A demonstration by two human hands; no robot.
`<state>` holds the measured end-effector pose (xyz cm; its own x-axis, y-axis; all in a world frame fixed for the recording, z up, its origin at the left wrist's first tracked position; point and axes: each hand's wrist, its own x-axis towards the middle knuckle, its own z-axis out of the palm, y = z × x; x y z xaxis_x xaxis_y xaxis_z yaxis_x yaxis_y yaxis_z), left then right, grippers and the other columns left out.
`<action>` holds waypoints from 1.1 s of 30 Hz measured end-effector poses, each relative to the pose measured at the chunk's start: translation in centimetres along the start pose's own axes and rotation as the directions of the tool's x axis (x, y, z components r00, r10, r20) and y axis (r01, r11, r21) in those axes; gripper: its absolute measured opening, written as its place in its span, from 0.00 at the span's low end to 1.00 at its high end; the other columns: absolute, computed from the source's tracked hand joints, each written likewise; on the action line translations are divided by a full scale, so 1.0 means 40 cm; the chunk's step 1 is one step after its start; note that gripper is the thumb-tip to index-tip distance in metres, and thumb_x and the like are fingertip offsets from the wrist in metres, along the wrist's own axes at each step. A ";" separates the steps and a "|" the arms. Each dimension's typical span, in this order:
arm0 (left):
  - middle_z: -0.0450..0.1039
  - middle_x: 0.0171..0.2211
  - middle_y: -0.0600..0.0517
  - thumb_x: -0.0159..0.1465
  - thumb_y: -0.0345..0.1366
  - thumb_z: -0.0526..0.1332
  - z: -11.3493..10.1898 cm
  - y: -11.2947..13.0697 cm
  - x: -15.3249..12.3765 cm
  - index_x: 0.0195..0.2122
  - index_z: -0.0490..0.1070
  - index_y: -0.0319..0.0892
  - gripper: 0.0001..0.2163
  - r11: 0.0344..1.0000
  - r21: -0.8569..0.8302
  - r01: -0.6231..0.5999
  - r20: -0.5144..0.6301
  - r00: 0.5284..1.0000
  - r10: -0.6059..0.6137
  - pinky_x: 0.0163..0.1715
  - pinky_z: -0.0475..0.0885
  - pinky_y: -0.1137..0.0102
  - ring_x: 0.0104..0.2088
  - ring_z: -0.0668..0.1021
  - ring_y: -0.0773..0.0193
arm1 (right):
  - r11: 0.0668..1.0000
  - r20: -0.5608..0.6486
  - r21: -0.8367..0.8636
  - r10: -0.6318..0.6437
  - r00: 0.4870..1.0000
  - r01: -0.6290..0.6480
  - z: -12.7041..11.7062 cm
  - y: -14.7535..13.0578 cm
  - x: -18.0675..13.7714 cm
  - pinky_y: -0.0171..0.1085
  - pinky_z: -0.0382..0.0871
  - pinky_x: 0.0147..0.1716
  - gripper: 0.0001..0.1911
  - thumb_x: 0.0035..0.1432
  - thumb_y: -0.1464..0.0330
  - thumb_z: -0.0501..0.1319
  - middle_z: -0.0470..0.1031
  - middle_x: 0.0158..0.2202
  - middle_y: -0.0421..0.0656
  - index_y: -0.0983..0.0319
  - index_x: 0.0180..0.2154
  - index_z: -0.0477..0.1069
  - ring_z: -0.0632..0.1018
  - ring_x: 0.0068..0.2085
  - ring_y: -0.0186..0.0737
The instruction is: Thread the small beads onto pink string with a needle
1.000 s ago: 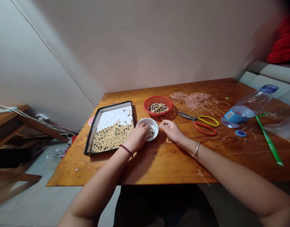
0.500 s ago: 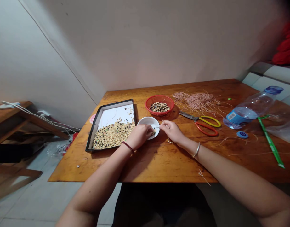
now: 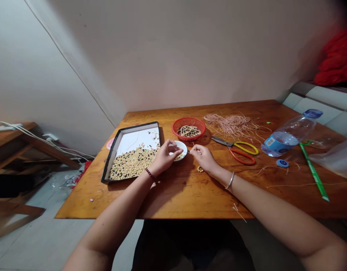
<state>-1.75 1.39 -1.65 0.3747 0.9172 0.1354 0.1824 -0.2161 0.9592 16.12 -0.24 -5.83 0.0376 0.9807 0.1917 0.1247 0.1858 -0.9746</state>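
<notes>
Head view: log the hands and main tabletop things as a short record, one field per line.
Left hand: at the white bowl; grip unclear
Right hand: pinching a thin strand; beaded loop nearby
Tray: loose beads, mostly cream, some dark
Red basket: more beads inside
Scissors: yellow handle, orange-red handle
Pink cord: tangled pile beyond scissors
Bottle: part-filled, blue cap nearby
</notes>
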 end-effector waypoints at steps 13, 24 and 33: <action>0.74 0.33 0.52 0.58 0.43 0.65 -0.002 -0.006 0.002 0.37 0.57 0.43 0.17 0.995 -0.089 -0.034 0.030 0.999 0.037 0.30 0.69 0.76 0.33 0.77 0.67 | 0.996 -0.023 0.016 -0.084 0.996 0.084 -0.005 -0.015 -0.005 0.32 0.51 0.23 0.10 0.53 0.64 0.58 0.58 0.20 0.35 0.61 0.23 0.62 0.59 0.23 0.31; 0.75 0.37 0.49 0.58 0.43 0.64 -0.002 0.000 0.001 0.37 0.56 0.43 0.17 1.000 -0.025 -0.006 0.020 1.000 0.007 0.33 0.71 0.73 0.38 0.78 0.64 | 0.997 -0.022 0.005 -0.073 0.997 0.073 -0.003 -0.022 -0.007 0.32 0.51 0.22 0.10 0.52 0.63 0.57 0.58 0.20 0.34 0.60 0.23 0.61 0.59 0.22 0.31; 0.76 0.37 0.49 0.61 0.40 0.62 -0.005 0.002 0.000 0.36 0.58 0.43 0.11 0.982 0.152 -0.117 -0.028 0.992 0.122 0.35 0.70 0.72 0.39 0.78 0.63 | 0.996 -0.016 -0.030 -0.082 0.996 0.082 -0.002 -0.016 -0.008 0.32 0.51 0.22 0.10 0.52 0.64 0.57 0.58 0.20 0.35 0.61 0.23 0.61 0.59 0.23 0.31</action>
<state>-1.91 1.43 -1.53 0.3684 0.8930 0.2585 0.2732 -0.3698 0.8880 16.09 -0.68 -5.27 0.0428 0.9610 0.2731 0.1571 0.2635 -0.9518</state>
